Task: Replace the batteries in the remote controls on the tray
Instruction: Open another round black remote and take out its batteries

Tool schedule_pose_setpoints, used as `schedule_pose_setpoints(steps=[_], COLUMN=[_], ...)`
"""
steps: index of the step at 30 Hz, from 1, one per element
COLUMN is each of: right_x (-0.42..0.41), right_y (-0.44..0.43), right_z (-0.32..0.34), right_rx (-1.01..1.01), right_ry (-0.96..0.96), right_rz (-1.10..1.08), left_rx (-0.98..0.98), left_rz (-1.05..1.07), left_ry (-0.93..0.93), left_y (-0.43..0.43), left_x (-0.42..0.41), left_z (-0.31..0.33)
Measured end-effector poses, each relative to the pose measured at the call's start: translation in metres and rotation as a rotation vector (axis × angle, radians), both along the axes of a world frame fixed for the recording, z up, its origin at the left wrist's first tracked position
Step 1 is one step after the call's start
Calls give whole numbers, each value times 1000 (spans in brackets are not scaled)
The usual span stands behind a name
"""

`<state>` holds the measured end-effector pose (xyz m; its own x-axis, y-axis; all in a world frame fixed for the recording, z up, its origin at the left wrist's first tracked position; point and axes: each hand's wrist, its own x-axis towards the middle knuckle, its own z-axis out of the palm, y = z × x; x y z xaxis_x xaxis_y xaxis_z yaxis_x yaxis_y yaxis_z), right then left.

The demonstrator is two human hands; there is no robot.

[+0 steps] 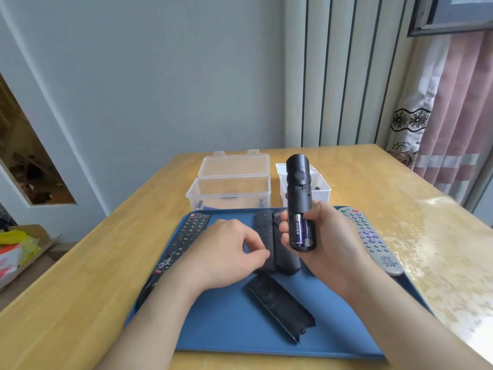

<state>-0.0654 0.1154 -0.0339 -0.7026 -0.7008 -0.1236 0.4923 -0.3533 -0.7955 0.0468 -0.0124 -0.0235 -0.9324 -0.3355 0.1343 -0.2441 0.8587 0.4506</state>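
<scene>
While the right hand (328, 241) holds the black remote (297, 182) up over the tray (229, 335), the remote's back faces us & its battery slot is open. Two batteries (302, 231) sit inside, side by side, purple w/ silver ends. I can't tell if they're old ones or new ones. So the step is either pull them out or close it up. Prob. close it up, but that's a guess.

If they're new, the next move needs the cover (280, 311). It lies flat on the tray, close to the person, below both hands & apart from them. A hand must pick it up, line it up w/ the slot & slide it on. If they're old, a fingertip must dig under one end & pop it out.

Right hand: fingers (284, 228) curl round the low part of the remote from the left, thumb on the right edge. The thumb tip is just beside the top of the batteries, maybe touching.

Left hand (226, 252) hangs low over the tray, fingers curled in, thumb & first finger close together by a slim black remote (262, 233). Can't tell if it pinches anything. It's left of the held remote, not touching it.
</scene>
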Motion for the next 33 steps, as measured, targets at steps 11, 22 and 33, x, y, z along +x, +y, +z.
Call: schedule_pose_setpoints(steps=[11, 22, 33], right_x=[-1, 1, 2], right_y=[-3, -2, -2], right_z=[-8, -7, -5], right_rx=[18, -30, 21], right_ry=[104, 124, 147], right_rz=[140, 248, 193], left_rx=[-65, -52, -64], left_rz=[-190, -132, -198], left_ry=[516, 520, 487], left_y=[25, 22, 19], left_x=[-13, -11, -10], left_z=[-13, -14, -14])
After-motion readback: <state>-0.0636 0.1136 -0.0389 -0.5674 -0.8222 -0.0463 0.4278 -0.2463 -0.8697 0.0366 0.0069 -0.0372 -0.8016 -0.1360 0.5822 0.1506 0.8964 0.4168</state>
